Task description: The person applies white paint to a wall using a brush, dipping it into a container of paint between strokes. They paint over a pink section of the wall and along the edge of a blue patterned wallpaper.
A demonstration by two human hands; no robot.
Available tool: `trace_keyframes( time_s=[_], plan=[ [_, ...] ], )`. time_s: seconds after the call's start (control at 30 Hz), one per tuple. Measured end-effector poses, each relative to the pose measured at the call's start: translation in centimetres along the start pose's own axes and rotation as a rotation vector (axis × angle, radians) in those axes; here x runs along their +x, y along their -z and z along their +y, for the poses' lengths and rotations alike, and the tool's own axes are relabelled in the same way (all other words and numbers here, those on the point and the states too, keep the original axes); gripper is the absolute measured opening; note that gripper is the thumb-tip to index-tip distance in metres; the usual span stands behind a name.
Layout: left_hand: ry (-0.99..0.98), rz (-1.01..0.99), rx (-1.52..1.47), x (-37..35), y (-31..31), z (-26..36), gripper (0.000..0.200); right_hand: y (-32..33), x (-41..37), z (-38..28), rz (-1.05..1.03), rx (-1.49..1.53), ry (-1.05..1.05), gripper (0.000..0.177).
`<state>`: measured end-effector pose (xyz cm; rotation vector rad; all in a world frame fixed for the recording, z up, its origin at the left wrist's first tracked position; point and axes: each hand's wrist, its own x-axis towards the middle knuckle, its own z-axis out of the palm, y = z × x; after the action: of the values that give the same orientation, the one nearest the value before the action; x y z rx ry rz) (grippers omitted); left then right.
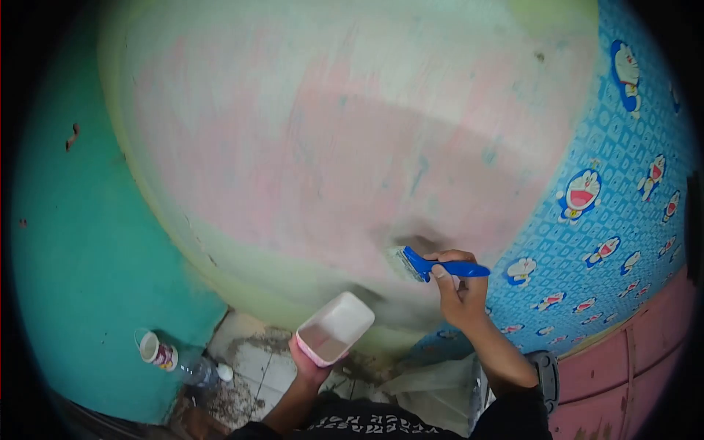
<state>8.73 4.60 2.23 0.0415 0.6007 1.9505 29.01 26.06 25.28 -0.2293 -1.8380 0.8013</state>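
Observation:
My right hand [463, 293] grips a paintbrush [416, 262] by its blue handle. Pale bristles, pointing left, are right at the wall [352, 169], which is patchy pink and whitish with a yellow-green border. Below and to the left, my left hand [309, 367] is wrapped around the lower end of a rectangular tub [347, 314], white inside and pink outside. The tub is tilted, and pinkish-white paint seems to lie in its lower end.
Blue cartoon wallpaper [557, 242] covers the right side, above a pink panel [631, 367]. A green wall [110, 279] stands on the left. A small bucket [152, 349] and a clear plastic bottle [198, 371] are near the dirty tiled floor [279, 372].

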Motion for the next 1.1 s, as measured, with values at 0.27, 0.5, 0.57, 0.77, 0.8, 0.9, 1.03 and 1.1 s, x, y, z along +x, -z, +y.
trace_keyframes(
  time_s=[0.27,0.5,0.57,0.77,0.8,0.9,1.03,1.1],
  plan=[
    [0.0,-0.084,0.009,1.0,-0.9,-2.2,0.078,-0.7,-9.3,1.1,0.085,0.323,-0.363,0.019],
    [-0.043,-0.114,0.063,-1.0,-3.1,-4.6,0.078,-1.1,-11.3,-0.2,0.388,0.237,-0.412,0.018],
    [-0.013,-0.142,0.039,-1.6,-3.6,-5.0,0.079,-1.8,-12.2,-0.3,0.356,0.187,-0.48,0.019],
    [0.052,-0.148,0.008,-2.3,-4.1,-6.3,0.079,-3.6,-13.9,1.2,0.371,0.084,-0.532,0.018],
    [0.053,-0.148,0.018,-2.4,-4.2,-6.5,0.08,-3.7,-14.0,1.3,0.381,0.081,-0.524,0.018],
    [0.074,-0.134,0.039,-2.7,-4.4,-7.1,0.08,-3.9,-14.3,1.5,0.38,0.028,-0.499,0.019],
    [0.08,-0.231,0.073,-3.2,-4.5,-7.4,0.08,-3.9,-15.0,1.5,0.312,-0.142,-0.47,0.023],
    [0.081,-0.253,0.075,-3.2,-4.5,-7.6,0.08,-4.1,-15.2,0.9,0.279,-0.172,-0.458,0.023]
  ],
)
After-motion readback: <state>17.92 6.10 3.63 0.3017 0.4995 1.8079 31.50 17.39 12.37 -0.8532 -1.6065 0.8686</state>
